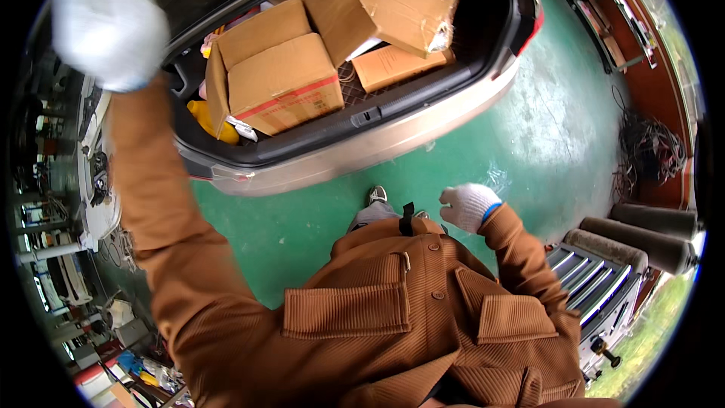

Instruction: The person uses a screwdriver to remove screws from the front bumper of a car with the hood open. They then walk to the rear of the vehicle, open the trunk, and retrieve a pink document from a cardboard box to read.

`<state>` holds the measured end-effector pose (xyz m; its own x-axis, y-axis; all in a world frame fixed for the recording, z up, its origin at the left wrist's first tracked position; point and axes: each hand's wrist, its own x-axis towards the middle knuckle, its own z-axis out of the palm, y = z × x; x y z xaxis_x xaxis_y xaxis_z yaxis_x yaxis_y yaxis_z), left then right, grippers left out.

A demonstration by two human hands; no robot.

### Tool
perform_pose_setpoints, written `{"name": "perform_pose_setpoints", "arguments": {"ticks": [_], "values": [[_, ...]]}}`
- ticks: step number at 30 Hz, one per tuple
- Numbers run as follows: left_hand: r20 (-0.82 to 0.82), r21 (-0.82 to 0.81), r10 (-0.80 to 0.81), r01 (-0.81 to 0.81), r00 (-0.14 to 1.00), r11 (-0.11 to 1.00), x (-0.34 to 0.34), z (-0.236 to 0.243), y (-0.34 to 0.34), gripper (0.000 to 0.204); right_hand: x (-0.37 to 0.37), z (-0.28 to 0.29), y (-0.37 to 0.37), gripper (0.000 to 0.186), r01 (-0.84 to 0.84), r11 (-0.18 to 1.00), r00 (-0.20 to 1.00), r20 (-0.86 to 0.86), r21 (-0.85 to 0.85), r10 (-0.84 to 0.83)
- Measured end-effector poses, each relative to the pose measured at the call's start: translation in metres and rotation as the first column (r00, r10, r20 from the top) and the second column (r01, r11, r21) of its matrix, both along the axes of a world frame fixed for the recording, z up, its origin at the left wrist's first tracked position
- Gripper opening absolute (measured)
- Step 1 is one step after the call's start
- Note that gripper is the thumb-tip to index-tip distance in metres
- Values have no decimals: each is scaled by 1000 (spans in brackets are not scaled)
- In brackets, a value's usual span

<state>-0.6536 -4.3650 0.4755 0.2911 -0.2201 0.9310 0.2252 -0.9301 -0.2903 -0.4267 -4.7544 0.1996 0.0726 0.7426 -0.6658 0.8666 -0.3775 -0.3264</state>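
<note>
My left hand [109,26], in a white knit glove, is raised high at the upper left beside the car boot. Motion smears its fingers, so I cannot tell what they hold or touch. Low in front of my body hangs my right hand [468,206], also white-gloved, with its fingers curled in and nothing visible in them. The car boot [368,115] lies uncovered ahead of me. In it sit a large cardboard box [283,79] with raised flaps, a tilted cardboard box [404,0] and a smaller flat carton [400,66].
A yellow container [208,121] is wedged at the boot's left side. Tangled cables [649,151] lie by the right wall. Dark rolls [638,234] and a grey tool cabinet [593,287] stand at my right, cluttered shelves [53,272] at far left. The floor [302,234] is green.
</note>
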Motion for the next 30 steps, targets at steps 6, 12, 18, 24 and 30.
{"name": "perform_pose_setpoints", "arguments": {"ticks": [6,12,18,24,30], "values": [[-788,-586,218,-810,575,20,-97,-286,100,84,-5,-60,-19,40,190,980,968,-178,58,-178],[-713,-691,200,-626,672,-361,-139,-398,156,110,7,-67,12,39,298,938,948,-174,179,-268],[181,-943,526,299,831,-148,-161,-362,105,65,18,-58,77,36,210,957,945,-295,202,-145],[169,-790,512,427,842,-440,-205,-368,-28,45,26,-40,170,32,98,935,905,-422,342,59],[-281,-949,333,-209,900,-237,-196,-391,-88,22,1,-34,289,29,7,674,834,-376,739,404]]}}
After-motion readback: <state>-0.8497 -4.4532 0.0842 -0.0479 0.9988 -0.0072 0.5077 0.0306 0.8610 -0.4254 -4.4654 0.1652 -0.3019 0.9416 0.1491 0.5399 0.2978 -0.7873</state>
